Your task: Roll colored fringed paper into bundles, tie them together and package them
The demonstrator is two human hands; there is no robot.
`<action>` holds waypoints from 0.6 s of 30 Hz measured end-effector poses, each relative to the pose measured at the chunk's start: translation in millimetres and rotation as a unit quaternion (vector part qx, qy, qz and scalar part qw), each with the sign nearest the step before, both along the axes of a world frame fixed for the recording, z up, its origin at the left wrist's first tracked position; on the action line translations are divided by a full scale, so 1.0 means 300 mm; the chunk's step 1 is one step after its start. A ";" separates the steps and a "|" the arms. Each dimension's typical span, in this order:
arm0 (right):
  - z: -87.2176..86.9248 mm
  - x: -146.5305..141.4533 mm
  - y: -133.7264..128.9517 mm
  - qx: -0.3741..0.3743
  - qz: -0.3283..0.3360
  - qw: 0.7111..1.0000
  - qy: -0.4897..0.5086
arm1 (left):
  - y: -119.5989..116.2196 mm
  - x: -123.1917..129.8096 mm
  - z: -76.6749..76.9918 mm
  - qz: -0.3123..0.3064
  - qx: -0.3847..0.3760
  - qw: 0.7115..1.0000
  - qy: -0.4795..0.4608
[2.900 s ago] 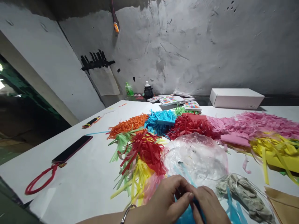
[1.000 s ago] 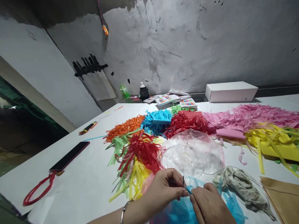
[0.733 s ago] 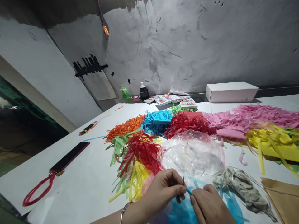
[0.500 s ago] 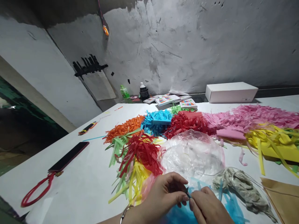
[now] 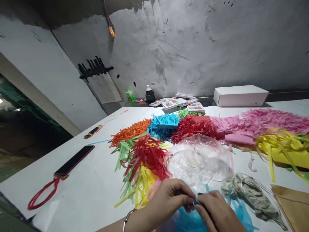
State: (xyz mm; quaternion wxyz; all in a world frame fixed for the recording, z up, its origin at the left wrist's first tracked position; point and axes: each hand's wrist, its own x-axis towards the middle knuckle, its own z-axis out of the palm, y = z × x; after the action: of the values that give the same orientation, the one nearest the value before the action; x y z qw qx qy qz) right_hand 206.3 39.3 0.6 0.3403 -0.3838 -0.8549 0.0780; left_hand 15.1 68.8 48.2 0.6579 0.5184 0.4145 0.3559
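Two bare hands, fingertips nearly meeting, and you're at close finger work on the near side of the white-topped bench [image 5: 94, 193]! Your left hand [image 5: 170, 197] has thumb and forefinger pinched on a narrow, dark-blue twisted strip [image 5: 196, 202]; your right hand [image 5: 218, 209] is closed on its other end, right beside, though the fingers hide most of that hold. A small dark bit shows at the right fingertips, too small to make out. Below, a loose bunch of translucent blue tissue strips [image 5: 189, 220] lies under both hands; whether it joins the twist, I can't tell.

The step in hand looks like working that little twist between two pinches. The next move, I'd judge, calls for a firm left pinch and a light, precise right one, since thin paper could slip or tear.

Just right of you sits a crumpled grey-green cloth bundle [image 5: 256, 197], with a flat brown paper piece [image 5: 292, 204] beside it. Ahead, towards the bench's middle: yellow fringed paper strips [image 5: 142, 183], red fringed paper strips [image 5: 151, 158] and a crinkled clear plastic bag [image 5: 200, 158]. And at the far edge, a long white cardboard box [image 5: 241, 96]!
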 end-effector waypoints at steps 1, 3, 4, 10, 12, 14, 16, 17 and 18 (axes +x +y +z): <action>0.009 -0.001 0.005 0.020 0.004 1.000 -0.003 | 0.000 0.001 -0.002 0.001 0.017 1.000 0.011; 0.015 -0.009 0.016 0.080 0.011 0.997 0.006 | -0.001 0.004 -0.005 0.001 0.034 0.999 0.034; 0.014 -0.013 0.022 0.111 0.015 0.994 0.013 | -0.001 0.006 -0.004 -0.002 0.028 0.999 0.040; -0.002 -0.006 0.030 0.125 0.019 0.992 -0.018 | -0.019 -0.014 0.033 -0.012 0.071 0.993 0.092; 0.012 0.005 0.025 0.113 0.027 0.993 -0.020 | -0.022 -0.032 0.049 -0.001 0.109 0.988 0.106; 0.044 0.018 0.019 0.130 0.005 0.992 -0.009 | -0.008 -0.064 0.069 0.016 0.136 0.984 0.112; 0.090 0.032 0.009 0.166 -0.040 0.985 0.007 | 0.028 -0.123 0.097 0.070 0.179 0.973 0.125; 0.115 0.040 0.002 0.181 -0.053 0.982 0.008 | 0.053 -0.163 0.115 0.113 0.204 0.962 0.138; 0.139 0.048 -0.007 0.189 -0.052 0.981 0.003 | 0.080 -0.209 0.136 0.165 0.235 0.944 0.161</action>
State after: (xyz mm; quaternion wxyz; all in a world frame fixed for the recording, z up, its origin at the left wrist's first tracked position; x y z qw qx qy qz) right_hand 220.7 37.1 42.2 0.4125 -0.3560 -0.8324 -0.1016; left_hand -47.5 92.8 89.1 0.3743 0.6328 0.4993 0.4584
